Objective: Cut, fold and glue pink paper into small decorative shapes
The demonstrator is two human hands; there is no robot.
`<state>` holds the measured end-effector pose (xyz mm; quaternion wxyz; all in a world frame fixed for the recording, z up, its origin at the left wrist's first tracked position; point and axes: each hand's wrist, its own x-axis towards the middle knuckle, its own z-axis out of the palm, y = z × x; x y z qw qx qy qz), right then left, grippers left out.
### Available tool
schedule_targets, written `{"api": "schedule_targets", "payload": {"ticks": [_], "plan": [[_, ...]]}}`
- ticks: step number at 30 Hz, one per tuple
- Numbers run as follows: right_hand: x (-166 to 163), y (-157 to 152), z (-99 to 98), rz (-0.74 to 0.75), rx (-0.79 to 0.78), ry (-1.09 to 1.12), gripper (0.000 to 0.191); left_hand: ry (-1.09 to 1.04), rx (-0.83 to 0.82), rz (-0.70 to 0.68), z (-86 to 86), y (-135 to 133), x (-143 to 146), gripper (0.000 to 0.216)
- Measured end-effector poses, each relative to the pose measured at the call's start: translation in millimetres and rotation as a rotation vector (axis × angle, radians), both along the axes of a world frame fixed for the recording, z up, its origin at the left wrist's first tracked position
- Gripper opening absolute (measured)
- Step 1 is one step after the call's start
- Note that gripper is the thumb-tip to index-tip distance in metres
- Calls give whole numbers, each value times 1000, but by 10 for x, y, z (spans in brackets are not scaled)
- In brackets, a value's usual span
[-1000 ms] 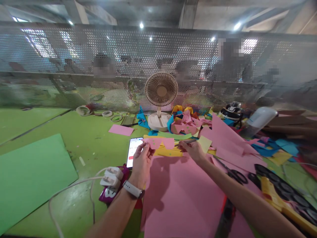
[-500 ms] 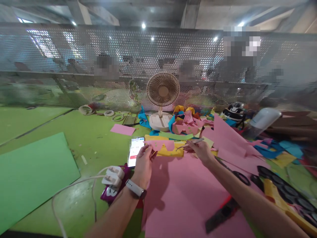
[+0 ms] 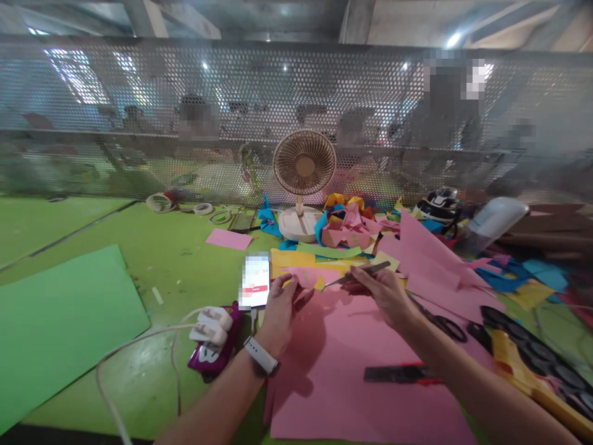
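My left hand point(image 3: 282, 304) pinches the left end of a small pink paper piece point(image 3: 309, 275) with cut holes, held above a pink sheet. My right hand point(image 3: 383, 292) grips metal tweezers point(image 3: 380, 267), their tips pointing left at the pink piece's lower edge. A small yellow patch point(image 3: 319, 283) shows at the tips; whether it is a paper bit or the yellow paper behind, I cannot tell. Yellow paper strips point(image 3: 278, 258) lie just beyond. Below my right forearm, a black and red utility knife point(image 3: 393, 373) lies on the pink sheet point(image 3: 343, 408).
Left of my hands are a phone point(image 3: 254, 281), white plugs point(image 3: 213, 324) on a purple power strip, and green card point(image 3: 69, 327). A fan point(image 3: 304, 164) stands behind, beside crumpled paper scraps point(image 3: 354, 225). At right lie scissors point(image 3: 449, 327) and a yellow-handled tool point(image 3: 514, 364).
The pink piece has tilted and come slightly lower. The tweezers have moved left, their tips now at its lower edge. The utility knife has swung from slanted to nearly level.
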<state>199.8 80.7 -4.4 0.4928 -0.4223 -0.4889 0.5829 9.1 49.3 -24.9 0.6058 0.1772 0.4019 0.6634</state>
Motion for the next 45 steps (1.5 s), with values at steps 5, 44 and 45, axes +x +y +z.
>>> {"api": "schedule_targets", "payload": {"ticks": [5, 44, 45], "plan": [[-135, -96, -45, 38, 23, -30, 40, -48, -11, -52, 18, -47, 68, 21], [-71, -225, -58, 10, 184, -112, 24, 99, 153, -120, -51, -92, 75, 20], [-67, -225, -57, 12, 186, -115, 24, 81, 158, -123, -39, -96, 77, 20]]}}
